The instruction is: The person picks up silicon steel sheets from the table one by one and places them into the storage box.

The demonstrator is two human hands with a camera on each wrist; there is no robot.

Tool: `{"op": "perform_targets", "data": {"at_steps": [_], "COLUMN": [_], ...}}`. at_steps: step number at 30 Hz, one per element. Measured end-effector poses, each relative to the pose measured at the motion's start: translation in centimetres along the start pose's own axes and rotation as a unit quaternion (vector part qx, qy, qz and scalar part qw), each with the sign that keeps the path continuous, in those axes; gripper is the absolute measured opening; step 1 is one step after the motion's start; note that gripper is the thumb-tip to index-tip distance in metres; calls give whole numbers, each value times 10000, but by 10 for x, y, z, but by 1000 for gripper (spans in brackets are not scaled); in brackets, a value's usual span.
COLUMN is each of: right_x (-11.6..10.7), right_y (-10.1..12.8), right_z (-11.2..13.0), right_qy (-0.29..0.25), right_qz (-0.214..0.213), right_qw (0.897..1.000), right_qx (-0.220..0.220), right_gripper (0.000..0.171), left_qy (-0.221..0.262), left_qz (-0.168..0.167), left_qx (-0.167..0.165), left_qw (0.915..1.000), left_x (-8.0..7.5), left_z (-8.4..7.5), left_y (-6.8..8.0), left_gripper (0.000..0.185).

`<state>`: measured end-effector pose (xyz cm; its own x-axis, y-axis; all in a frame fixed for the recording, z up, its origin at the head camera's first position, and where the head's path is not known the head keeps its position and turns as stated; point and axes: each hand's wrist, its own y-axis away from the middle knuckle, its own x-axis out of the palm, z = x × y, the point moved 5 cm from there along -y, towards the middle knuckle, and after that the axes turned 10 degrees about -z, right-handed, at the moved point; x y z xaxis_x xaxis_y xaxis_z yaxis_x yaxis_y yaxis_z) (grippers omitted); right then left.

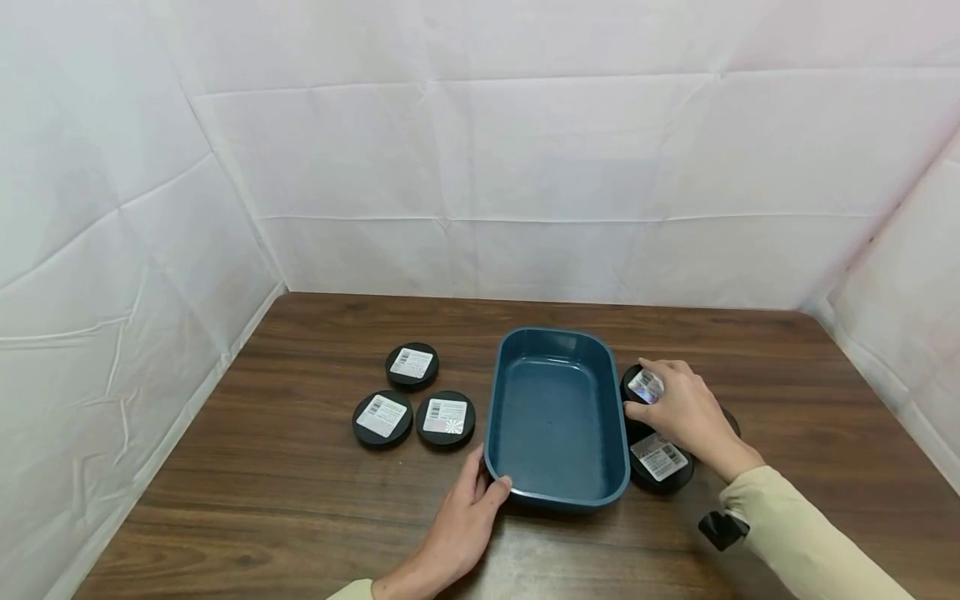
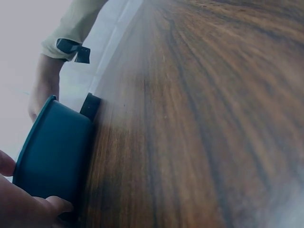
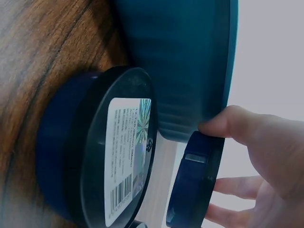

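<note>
Nearest the camera, your left hand (image 1: 461, 525) reaches in from the near edge out of a pale green sleeve (image 1: 352, 591), its thumb over the rim and its fingers against the outer wall at the near left corner of the blue tray (image 1: 555, 421), so you have a firm hold there. On the near right, your other pale sleeve carries a small black device (image 1: 723, 529) at the wrist. Just beyond it, a black labelled disc (image 1: 662, 460) lies flat on the wooden table (image 1: 285, 500), close beside the tray's right wall. Your right hand (image 1: 686, 410) reaches over this one and pinches another, the held disc (image 1: 646, 386), by its edge, thumb and fingers parted by the disc's breadth; it tilts right by the tray's wall and appears raised above its neighbour. A dark disc edge (image 1: 732, 422) shows past your right wrist, mostly hidden. Left of the tray, two discs stand side by side, the left one (image 1: 382, 418) and the right one (image 1: 446, 418), with a far disc (image 1: 412, 365) behind them, all label up. Beyond the table's far edge hangs creased white cloth (image 1: 525, 158).
</note>
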<state>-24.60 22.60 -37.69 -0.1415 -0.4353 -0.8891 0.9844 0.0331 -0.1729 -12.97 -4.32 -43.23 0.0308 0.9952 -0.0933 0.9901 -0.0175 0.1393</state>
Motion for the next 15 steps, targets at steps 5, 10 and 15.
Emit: {"op": "perform_targets", "data": {"at_steps": [5, 10, 15], "right_x": [-4, -11, -12], "right_y": [0, -3, -6], "right_z": [0, 4, 8], "right_qy": [22, 13, 5], "right_qz": [-119, -312, -298], "right_qw": [9999, 9995, 9995], "right_qx": [-3, 19, 56], "right_gripper": [76, 74, 74], "left_qy": [49, -2, -40], "left_qz": [53, -8, -70], "left_qx": [71, 33, 18], "left_qw": [9999, 10000, 10000], "left_x": [2, 1, 1], "left_z": [-1, 0, 0], "left_y": [0, 1, 1], "left_gripper": [58, 59, 60]}}
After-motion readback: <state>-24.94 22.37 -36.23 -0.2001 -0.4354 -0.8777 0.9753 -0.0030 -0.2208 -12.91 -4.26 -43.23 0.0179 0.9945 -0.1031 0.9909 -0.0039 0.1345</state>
